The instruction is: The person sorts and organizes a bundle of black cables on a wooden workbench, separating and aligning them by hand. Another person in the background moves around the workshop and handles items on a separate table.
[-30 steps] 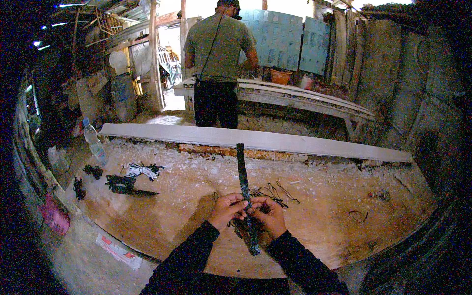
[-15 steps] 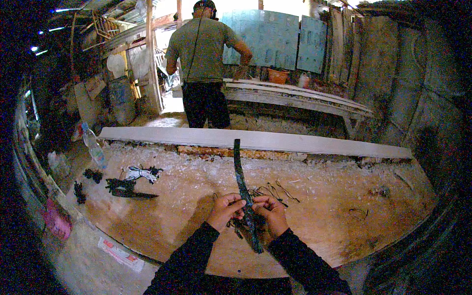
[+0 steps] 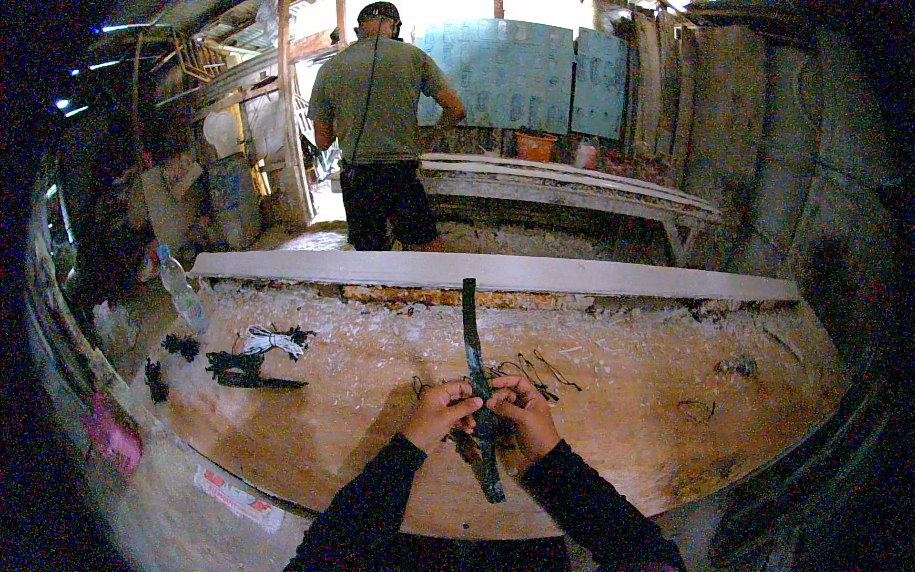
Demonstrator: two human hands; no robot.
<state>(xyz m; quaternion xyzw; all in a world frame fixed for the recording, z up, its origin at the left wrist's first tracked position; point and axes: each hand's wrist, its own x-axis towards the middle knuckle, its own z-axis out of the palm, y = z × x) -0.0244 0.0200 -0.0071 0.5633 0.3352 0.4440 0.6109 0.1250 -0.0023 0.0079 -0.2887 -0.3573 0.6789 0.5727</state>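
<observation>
My left grip (image 3: 443, 417) pinches a long, narrow black flexible strip (image 3: 471, 329) between thumb and fingers, and my right grip (image 3: 524, 415) pinches it just beside, thumb and fingers bent. The strip passes between both grips, one end pointing away from me, the other toward me. Just beyond the right grip I see thin, dark looped cords (image 3: 538, 367) on the brown wooden table (image 3: 610, 458). Well left of the left grip lie a bundle of white cord (image 3: 276, 341), a bundle of black strips (image 3: 233, 367) and two small black clumps (image 3: 178, 346); past them, a clear plastic bottle (image 3: 181, 291) leans. Well beyond both grips, a long whitish board (image 3: 381, 268) lines the table's far edge, and behind it a person in a grey-green shirt (image 3: 372, 105) faces away.
</observation>
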